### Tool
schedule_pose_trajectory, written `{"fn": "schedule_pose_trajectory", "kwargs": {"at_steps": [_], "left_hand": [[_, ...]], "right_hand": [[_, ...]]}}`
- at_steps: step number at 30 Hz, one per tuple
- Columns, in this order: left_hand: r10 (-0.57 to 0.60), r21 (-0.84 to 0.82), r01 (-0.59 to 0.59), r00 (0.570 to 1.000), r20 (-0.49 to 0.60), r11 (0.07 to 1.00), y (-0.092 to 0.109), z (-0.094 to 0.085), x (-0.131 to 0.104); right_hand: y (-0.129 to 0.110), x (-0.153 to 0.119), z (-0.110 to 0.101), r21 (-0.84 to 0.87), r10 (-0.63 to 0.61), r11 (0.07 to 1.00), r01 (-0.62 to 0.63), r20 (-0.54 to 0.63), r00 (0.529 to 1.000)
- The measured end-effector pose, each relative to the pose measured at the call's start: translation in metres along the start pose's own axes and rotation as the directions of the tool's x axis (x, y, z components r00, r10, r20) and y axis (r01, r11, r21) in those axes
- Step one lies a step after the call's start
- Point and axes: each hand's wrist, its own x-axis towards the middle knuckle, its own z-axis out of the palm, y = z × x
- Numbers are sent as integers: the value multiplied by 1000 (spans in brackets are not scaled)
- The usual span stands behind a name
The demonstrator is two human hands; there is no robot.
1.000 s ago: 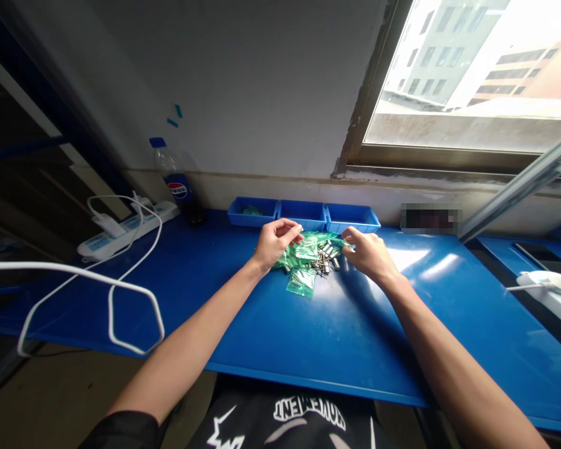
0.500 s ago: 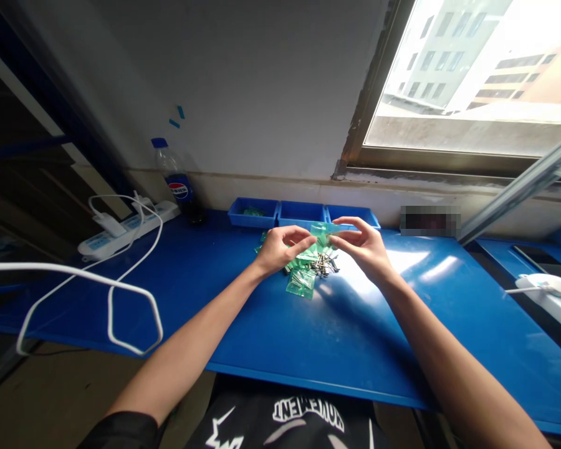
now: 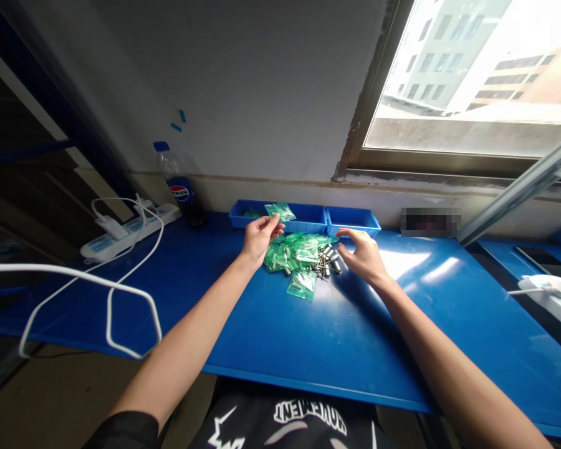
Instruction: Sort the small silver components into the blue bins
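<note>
A small green plastic bag is pinched in my left hand, raised in front of the blue bins. What lies inside that bag is too small to make out. My right hand has its thumb and forefinger apart, with nothing between them, just right of the heap. Below and between my hands lies a pile of green plastic bags. Small dark and metallic parts lie loose at the pile's right side. One flat bag with thin silvery pieces rests at the front.
Blue bins stand in a row against the wall; the left one holds green bags. A cola bottle and a white power strip are at the left, with a looping white cable. Another power strip is at the right.
Both hands held the green bag together before. My left hand has carried it up and left towards the bins, while my right hand has let go and opened, staying at the right.
</note>
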Motion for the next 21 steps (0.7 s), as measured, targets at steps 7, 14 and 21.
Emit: {"fn": "schedule_pose_trajectory", "kwargs": {"at_steps": [7,14,21], "left_hand": [[-247,-304,243,969,23,921,11,-9,9],[-177,-37,187,966,188,982,9,2,-8],[-80,210,11,942,325,978,6,10,-21]], "right_hand": [[19,-4,15,-53,-33,998,35,52,998],[23,-2,13,-27,-122,992,120,-93,988],[7,4,-4,49,-171,980,190,-270,948]]}}
